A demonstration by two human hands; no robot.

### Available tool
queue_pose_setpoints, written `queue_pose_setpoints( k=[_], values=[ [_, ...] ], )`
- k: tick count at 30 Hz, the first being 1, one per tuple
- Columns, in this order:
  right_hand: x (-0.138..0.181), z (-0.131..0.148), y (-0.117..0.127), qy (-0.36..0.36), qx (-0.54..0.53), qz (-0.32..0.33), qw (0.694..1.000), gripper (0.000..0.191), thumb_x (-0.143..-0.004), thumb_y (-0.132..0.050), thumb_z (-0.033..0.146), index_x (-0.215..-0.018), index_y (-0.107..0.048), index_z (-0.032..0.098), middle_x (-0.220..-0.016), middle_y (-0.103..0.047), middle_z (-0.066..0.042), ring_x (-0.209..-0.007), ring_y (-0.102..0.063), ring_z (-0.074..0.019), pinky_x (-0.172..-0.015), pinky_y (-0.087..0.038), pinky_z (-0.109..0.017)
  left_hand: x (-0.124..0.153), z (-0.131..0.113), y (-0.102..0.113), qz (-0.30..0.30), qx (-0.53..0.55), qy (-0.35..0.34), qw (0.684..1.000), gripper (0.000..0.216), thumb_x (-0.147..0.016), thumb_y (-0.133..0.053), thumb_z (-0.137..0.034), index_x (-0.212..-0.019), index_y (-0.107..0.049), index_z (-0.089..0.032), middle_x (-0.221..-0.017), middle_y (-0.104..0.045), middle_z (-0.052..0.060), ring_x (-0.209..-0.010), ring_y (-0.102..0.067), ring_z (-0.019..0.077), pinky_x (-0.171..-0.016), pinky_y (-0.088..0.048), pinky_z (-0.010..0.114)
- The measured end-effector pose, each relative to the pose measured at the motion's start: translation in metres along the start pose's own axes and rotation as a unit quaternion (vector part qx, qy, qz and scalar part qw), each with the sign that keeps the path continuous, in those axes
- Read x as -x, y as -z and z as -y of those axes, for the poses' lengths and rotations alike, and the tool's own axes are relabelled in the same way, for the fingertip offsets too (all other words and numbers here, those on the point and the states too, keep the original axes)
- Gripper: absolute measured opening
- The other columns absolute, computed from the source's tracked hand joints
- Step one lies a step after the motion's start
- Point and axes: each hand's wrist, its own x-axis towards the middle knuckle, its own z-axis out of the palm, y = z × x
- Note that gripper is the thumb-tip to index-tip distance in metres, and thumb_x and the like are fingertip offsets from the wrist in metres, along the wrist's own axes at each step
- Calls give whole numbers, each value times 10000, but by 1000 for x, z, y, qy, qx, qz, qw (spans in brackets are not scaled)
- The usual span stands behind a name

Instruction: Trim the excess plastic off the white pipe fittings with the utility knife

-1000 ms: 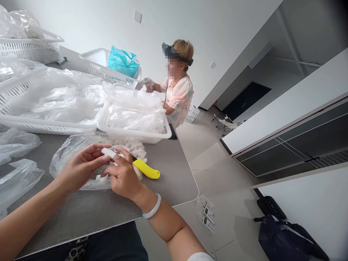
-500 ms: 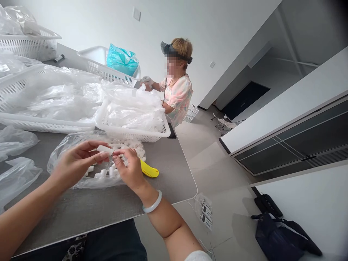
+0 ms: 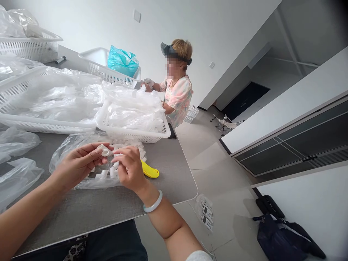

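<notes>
My left hand (image 3: 84, 159) pinches a short white plastic pipe fitting (image 3: 104, 150) between thumb and fingers, its round open end facing me. Just right of the fitting, my right hand (image 3: 130, 168) hovers with curved fingers spread, and no held thing shows plainly in it. Below both hands lies a clear plastic bag (image 3: 95, 184), spread on the grey table (image 3: 168, 174). Many white pipe fittings (image 3: 102, 174) rest on the bag, partly hidden by my hands. Beside my right hand is a yellow curved handle (image 3: 150, 169), its other end covered.
White baskets (image 3: 152, 137) full of clear bags stand behind my hands. Farther back, another basket (image 3: 94, 54) holds a turquoise bag (image 3: 123, 62). A person (image 3: 178, 87) wearing a headset works at the far side. A dark phone (image 3: 172, 131) lies by the table edge.
The fitting in my left hand has turned, so its open end now faces me. My right hand has come off the fitting, and its fingers have moved apart.
</notes>
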Motion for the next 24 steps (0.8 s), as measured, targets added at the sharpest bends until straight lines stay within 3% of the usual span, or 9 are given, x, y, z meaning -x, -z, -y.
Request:
queue_pose_setpoints(
  k=[4, 9, 14, 17, 19, 22, 24],
  values=[
    [1, 3, 0, 64, 96, 73, 991, 296, -957, -538, 122, -1021, -771, 293, -1419, -703, -12, -1419, -517, -254, -1253, -433, -430, 0, 0, -4, -29, 7, 37, 999, 646, -560, -945, -735, -897, -796, -204, -618, -650, 19, -550, -584, 149, -487, -508, 251],
    [2, 5, -12, 43, 121, 90, 988, 267, -947, -577, 118, -978, -791, 273, -1432, -673, -41, -1424, -490, -285, -1250, -439, -458, 6, -1, -11, -38, -54, 22, 998, 696, -573, -904, -791, -860, -715, -187, -534, -551, -36, -493, -513, 126, -452, -433, 238],
    [4, 14, -13, -9, 32, 76, 997, 347, -933, -542, 40, -898, -818, 245, -1371, -669, -66, -1384, -536, -240, -1231, -459, -389, 9, 5, -7, -39, -146, -91, 984, 545, -744, -826, -721, -927, -706, -222, -532, -573, -36, -454, -490, 134, -436, -412, 255],
    [3, 18, -11, -53, -88, 62, 993, 351, -921, -535, 47, -861, -820, 243, -1380, -678, -58, -1404, -568, -218, -1221, -480, -368, 8, 7, -1, -48, -212, -140, 966, 444, -812, -765, -655, -976, -733, -244, -680, -699, 17, -487, -556, 155, -429, -427, 266],
    [2, 16, -11, -99, -226, 50, 968, 282, -890, -576, 88, -844, -811, 237, -1360, -707, -55, -1370, -623, -224, -1179, -528, -373, 7, 7, 1, -50, -251, -200, 946, 355, -857, -719, -598, -963, -743, -260, -864, -774, 53, -613, -653, 181, -511, -510, 281],
    [-2, 8, -12, -195, -432, -4, 880, 166, -867, -619, 195, -823, -777, 226, -1137, -794, -72, -1172, -742, -241, -1045, -614, -386, 6, 3, 0, -59, -315, -297, 899, 238, -927, -657, -499, -948, -759, -285, -1001, -800, 55, -732, -690, 181, -641, -555, 279],
    [-4, 1, -10, -255, -483, -79, 834, 167, -904, -604, 274, -876, -759, 221, -903, -798, -64, -982, -776, -234, -985, -626, -400, 7, 1, 0, -78, -341, -328, 877, 215, -947, -652, -472, -949, -768, -291, -992, -802, 49, -688, -658, 164, -637, -541, 271]
  ],
)
